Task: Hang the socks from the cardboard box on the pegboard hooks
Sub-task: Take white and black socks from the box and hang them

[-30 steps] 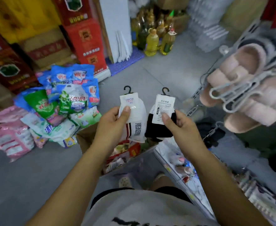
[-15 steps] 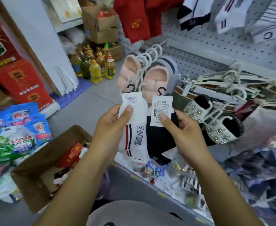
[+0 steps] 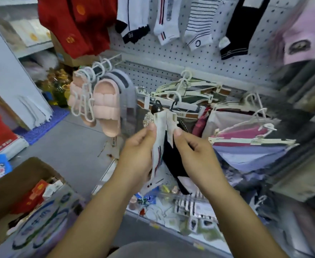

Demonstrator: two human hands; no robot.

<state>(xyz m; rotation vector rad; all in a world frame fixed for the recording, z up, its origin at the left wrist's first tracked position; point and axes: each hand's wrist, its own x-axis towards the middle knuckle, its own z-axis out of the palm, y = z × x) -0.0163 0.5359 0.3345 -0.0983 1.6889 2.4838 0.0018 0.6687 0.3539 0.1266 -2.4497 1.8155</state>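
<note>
Close before the shop display, the white pair of socks (image 3: 157, 155), striped red and dark down its side, hangs from the left hand (image 3: 138, 148), whose thumb and curled fingers pinch the pair's paper card; just beside it, touching along one edge, the black pair of socks (image 3: 171, 159) is pinched the same way by the right hand (image 3: 195, 151), thumb on its card; both cards are turned nearly edge-on to the camera, and each carries a small black hook (image 3: 173, 104) at its top; both pairs are held in the air, apart from the board.

Behind the hands rises the pegboard (image 3: 190, 58), white with rows of holes; along its top hang red socks (image 3: 74, 23) at the left, then white socks (image 3: 167, 19), striped socks (image 3: 199, 21), black socks (image 3: 236, 27) and pink socks (image 3: 300, 40) at the far right; lower down, left of the hands, pink slippers (image 3: 106, 107) hang on white plastic clips; to the right, cream hangers (image 3: 190, 86) holding folded garments fan out from the board.

At the lower left the cardboard box (image 3: 22, 170) stands open on the grey floor (image 3: 74, 146), red packets (image 3: 35, 192) inside it; a printed pack (image 3: 41, 224) lies across its near side; below the hands a low shelf (image 3: 190, 207) holds small carded goods, too blurred to name.
</note>
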